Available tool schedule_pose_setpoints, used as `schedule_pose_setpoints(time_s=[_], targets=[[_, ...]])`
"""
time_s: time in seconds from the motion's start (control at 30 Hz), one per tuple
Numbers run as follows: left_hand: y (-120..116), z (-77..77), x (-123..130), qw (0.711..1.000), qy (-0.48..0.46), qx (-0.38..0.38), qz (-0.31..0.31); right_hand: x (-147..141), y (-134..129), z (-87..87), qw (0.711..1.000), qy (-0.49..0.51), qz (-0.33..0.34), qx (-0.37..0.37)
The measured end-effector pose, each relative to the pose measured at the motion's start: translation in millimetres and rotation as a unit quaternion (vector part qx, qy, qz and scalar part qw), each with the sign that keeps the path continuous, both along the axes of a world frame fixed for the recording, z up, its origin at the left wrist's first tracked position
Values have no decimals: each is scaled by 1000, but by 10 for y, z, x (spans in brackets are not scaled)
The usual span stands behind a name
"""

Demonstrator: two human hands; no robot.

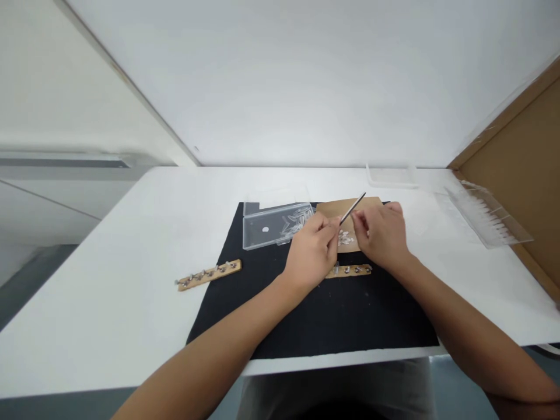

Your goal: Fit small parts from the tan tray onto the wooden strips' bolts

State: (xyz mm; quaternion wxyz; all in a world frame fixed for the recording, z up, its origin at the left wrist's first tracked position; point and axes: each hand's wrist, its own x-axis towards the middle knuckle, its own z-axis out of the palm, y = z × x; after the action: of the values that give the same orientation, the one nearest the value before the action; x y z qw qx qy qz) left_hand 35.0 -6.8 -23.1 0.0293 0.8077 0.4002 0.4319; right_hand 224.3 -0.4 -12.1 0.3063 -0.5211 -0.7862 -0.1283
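My left hand [311, 249] is closed around a thin silver stick-like tool [352, 209] that points up to the right and ends in a dark tip. Close to it on the right, my right hand [382, 233] has thumb and fingers pinched together; whatever is between them is too small to make out. Beneath both hands lies a sheet of brown card [345, 207] bearing small whitish pieces [345, 238]. Just below is a narrow wooden strip [362, 270] with a row of small metal fittings, its left end hidden behind my left hand.
A clear plastic box [262, 240] with transparent slivers [297, 220] sits on the black mat [341, 318]. Another wooden strip [210, 274] lies left, partly off the mat. A clear tray [391, 176] stands by the wall; plastic sheets [490, 216] lie near the brown board [520, 134].
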Motion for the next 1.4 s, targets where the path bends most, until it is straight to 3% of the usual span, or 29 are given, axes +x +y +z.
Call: schedule_pose_setpoints(time_s=[0.1,0.2,0.33,0.47,0.63,0.73,0.83,0.93,1.0,1.23,1.4], targets=[[-3,-5,-8,1000,-1,-3,-8,1,-1,5,999,-20,36,-19],[-4,1,-12,1000,-7,2,-5,4,-6,21,1000,7,-5,-4],[0,8,-12,1000,-5,-1,-11,4,-14,35,999,-15,41,-23],[2,6,-12,1000,-11,2,-7,-13,-28,44,1000,14,5,-6],[-13,29,-16,1000,-6,6,-9,-43,-76,60,998,-18,53,-28],[2,98,-58,999,-9,21,40,-14,-84,54,997,-7,60,-43],[65,193,-150,991,25,28,132,42,-72,23,994,-15,81,-68],[138,271,-244,958,118,-59,255,91,-66,-6,995,4,75,-72],[169,301,-281,929,183,-124,296,111,-71,-13,995,21,71,-65],[178,286,-313,880,309,-208,297,126,-84,-26,995,61,80,-21],[205,211,-363,892,327,-153,272,135,-80,-41,995,67,73,10]])
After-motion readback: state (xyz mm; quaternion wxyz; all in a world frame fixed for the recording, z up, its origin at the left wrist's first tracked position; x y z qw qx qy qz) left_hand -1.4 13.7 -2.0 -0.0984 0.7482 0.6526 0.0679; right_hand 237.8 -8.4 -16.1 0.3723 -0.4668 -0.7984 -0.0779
